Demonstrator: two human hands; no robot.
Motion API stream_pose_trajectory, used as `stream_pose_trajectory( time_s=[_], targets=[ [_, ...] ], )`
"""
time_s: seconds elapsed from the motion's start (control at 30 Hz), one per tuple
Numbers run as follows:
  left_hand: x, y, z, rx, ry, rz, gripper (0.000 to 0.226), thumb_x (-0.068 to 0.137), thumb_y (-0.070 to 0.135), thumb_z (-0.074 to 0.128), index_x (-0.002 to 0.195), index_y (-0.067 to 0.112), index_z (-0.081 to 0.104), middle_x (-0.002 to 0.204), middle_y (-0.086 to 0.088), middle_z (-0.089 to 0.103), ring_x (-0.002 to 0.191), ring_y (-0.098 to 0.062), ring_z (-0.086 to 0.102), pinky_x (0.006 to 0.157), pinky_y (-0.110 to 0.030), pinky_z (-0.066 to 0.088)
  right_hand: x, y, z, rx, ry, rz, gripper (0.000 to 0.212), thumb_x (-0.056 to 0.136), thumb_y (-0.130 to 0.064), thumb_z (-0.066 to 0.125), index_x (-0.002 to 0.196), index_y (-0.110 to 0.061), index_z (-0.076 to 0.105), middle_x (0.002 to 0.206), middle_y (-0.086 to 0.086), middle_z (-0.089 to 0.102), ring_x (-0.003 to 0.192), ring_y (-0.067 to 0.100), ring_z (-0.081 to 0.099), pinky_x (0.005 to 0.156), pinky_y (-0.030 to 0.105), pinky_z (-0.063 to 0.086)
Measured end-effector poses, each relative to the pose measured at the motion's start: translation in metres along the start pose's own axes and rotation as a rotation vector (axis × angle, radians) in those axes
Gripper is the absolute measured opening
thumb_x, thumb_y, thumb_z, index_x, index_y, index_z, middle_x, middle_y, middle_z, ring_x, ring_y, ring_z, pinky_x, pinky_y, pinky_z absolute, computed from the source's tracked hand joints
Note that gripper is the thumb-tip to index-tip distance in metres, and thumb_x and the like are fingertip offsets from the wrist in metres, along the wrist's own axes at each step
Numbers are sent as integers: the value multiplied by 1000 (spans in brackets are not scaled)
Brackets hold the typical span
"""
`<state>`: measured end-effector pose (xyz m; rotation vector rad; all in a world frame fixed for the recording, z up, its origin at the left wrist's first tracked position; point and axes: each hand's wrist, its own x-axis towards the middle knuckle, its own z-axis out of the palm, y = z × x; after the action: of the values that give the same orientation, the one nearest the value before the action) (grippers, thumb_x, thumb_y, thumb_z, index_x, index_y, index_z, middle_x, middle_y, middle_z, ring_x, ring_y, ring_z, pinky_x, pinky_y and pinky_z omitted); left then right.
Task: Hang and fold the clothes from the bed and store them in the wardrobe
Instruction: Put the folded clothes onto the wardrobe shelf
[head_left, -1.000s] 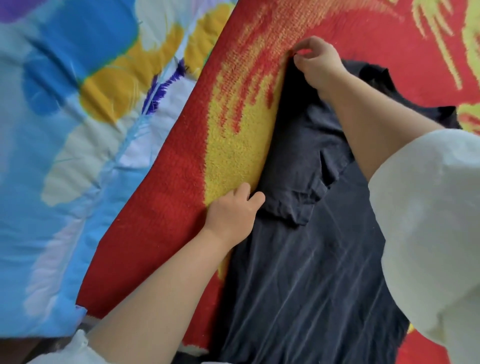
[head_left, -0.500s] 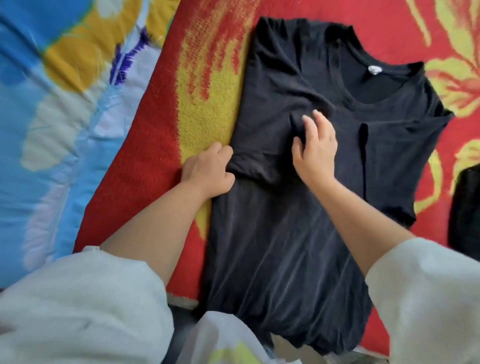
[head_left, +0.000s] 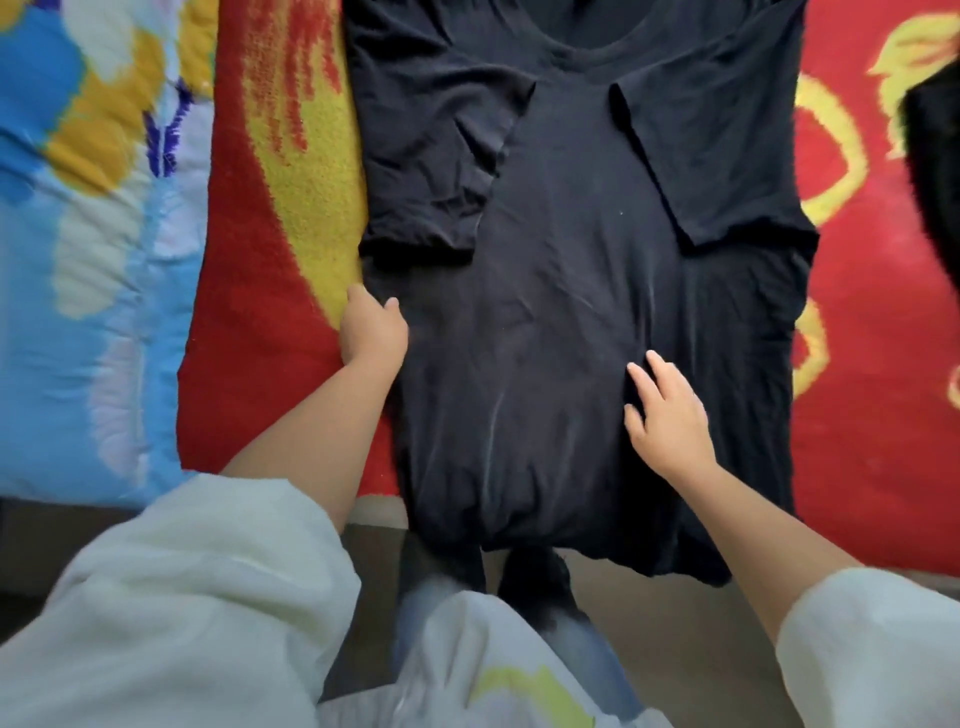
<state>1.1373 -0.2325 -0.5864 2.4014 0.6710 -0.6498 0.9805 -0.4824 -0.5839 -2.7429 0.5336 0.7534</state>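
Observation:
A black T-shirt (head_left: 561, 291) lies flat on the red and yellow blanket (head_left: 270, 291), neck away from me, both sleeves folded in over the chest. Its hem hangs slightly over the bed's near edge. My left hand (head_left: 371, 332) rests at the shirt's left side edge, just below the folded sleeve, with its fingers curled at the fabric's border. My right hand (head_left: 667, 415) lies with spread, straight fingers on the shirt's lower middle, right of centre.
A blue, yellow and white quilt (head_left: 88, 249) covers the bed to the left. Another dark garment (head_left: 935, 171) shows at the right edge on the blanket. Below the bed edge are the floor and my legs (head_left: 524, 613).
Both hands have slid down the shirt toward me: the right from the folded left sleeve to the lower body, the left down the side edge. The view has shifted nearer the hem.

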Motion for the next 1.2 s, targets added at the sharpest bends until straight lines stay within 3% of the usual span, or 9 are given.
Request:
stream_pose_trajectory(
  time_s=[0.2,0.33,0.5,0.6,0.73,0.87,0.97,1.07,1.2],
  targets=[
    [-37,-49,1,22,123,-6,36,97,28,43,118,0,49,122,-20,55,115,-34,48,90,-34,33,-66,85,25,104,-9,158,51,91,-12,51,140,-8,37,151,11,24,140,28,19,111,43,21],
    [-99,-87,37,-209,-58,-27,40,91,29,55,119,1,55,124,-13,58,115,-28,52,93,-28,38,-115,113,46,274,73,332,60,86,-9,58,139,1,33,150,18,23,139,32,20,111,40,17],
    [-167,-140,77,-443,-395,-323,53,78,24,72,122,-1,54,110,-14,62,91,-25,59,79,-32,47,-141,120,68,875,158,871,72,85,-14,63,143,1,22,149,19,24,136,29,26,108,34,22],
    [-182,-168,91,-384,-489,-398,64,69,22,79,123,-2,54,117,-13,61,106,-28,58,96,-40,44,-138,125,75,1056,202,980,65,85,-11,62,141,-2,30,146,16,26,126,28,38,98,30,33],
    [-189,-186,91,-654,-415,-389,35,87,2,57,120,-5,52,97,-10,63,82,-21,61,71,-27,53,-121,144,82,1249,208,1019,14,82,-18,61,94,-13,57,113,10,48,76,21,47,64,28,38],
    [-199,-202,74,-954,-276,-382,9,92,12,53,98,9,59,77,3,72,69,-11,69,65,-23,57,-130,149,75,1424,311,1022,21,84,-7,51,67,-16,45,73,-1,48,63,10,45,60,23,42],
    [-212,-200,50,-981,-172,-371,4,91,13,57,89,16,57,83,2,68,74,-13,65,72,-28,53,-148,142,57,1513,421,1044,15,83,-3,47,73,-14,51,83,3,51,69,15,48,65,28,46],
    [-221,-200,14,-888,-116,-341,15,87,4,58,82,17,54,84,0,60,71,-14,58,62,-26,44,-169,137,29,1458,504,1096,32,82,-4,48,113,-7,55,103,5,47,85,23,49,77,34,45],
    [-241,-205,-33,-779,-122,-335,19,82,-1,56,75,15,50,79,-5,57,64,-17,54,54,-28,42,-210,129,6,1453,447,987,41,91,-10,42,132,-13,41,91,-5,46,82,17,48,77,27,41]
  ],
)
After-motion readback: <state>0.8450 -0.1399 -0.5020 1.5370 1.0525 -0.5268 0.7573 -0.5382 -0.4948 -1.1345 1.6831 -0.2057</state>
